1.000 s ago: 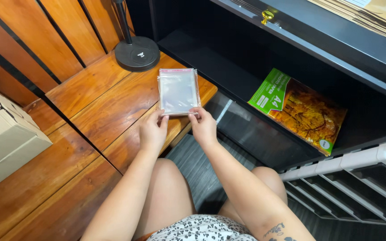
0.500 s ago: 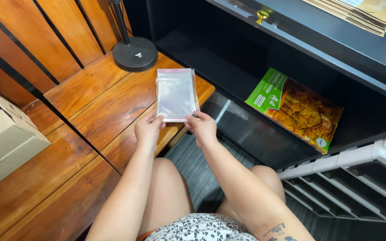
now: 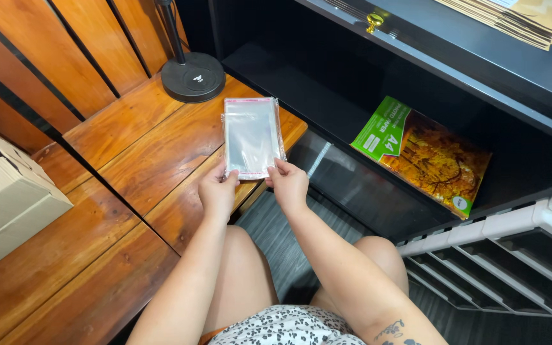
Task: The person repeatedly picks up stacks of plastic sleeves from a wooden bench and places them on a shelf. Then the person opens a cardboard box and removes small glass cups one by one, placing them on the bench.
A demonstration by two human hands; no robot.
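A stack of clear plastic sleeves with a thin red edge is held upright-flat over the corner of a wooden platform. My left hand pinches its lower left corner. My right hand pinches its lower right corner. Both hands are held out in front of my knees, with fingers curled around the bottom edge of the sleeves.
A black round lamp base stands on the wood behind the sleeves. A green and orange paper pack leans in a black shelf. A cardboard box sits at left. White drawer rails are at lower right.
The sleeves and both hands have stayed nearly in place, shifting only slightly; the grip at the bottom corners is unchanged.
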